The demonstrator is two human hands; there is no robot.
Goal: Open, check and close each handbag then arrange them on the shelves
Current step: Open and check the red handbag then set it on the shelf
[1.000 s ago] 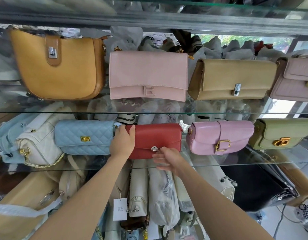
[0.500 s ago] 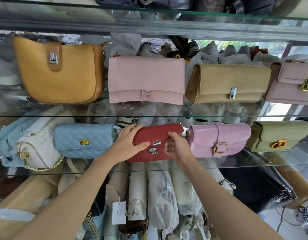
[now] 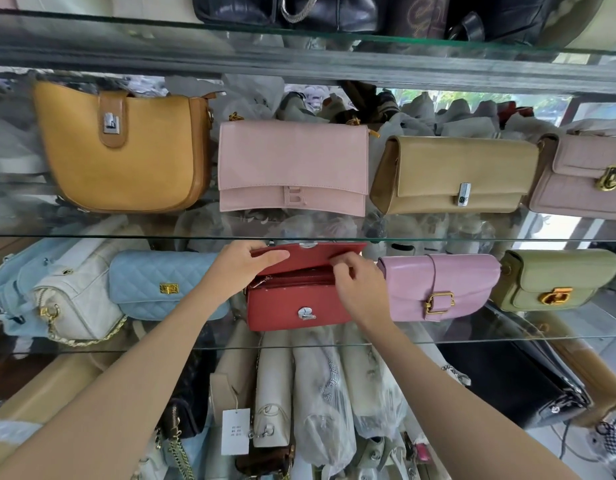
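Red handbag [image 3: 292, 306] stands on the middle glass shelf [image 3: 507, 336], centre of frame, between a quilted blue bag [image 3: 157, 282] and a pink buckled bag [image 3: 438, 285]. Its flap [image 3: 317, 254] is raised, exposing the zipped interior; silver clasp visible on the front. Left hand [image 3: 240, 265] grips the flap's left edge, thumb on top. Right hand [image 3: 358, 285] pinches the flap's lower edge with curled fingers. Upper row holds mustard [image 3: 126, 154], pale pink [image 3: 292, 168] and tan bags [image 3: 455, 174].
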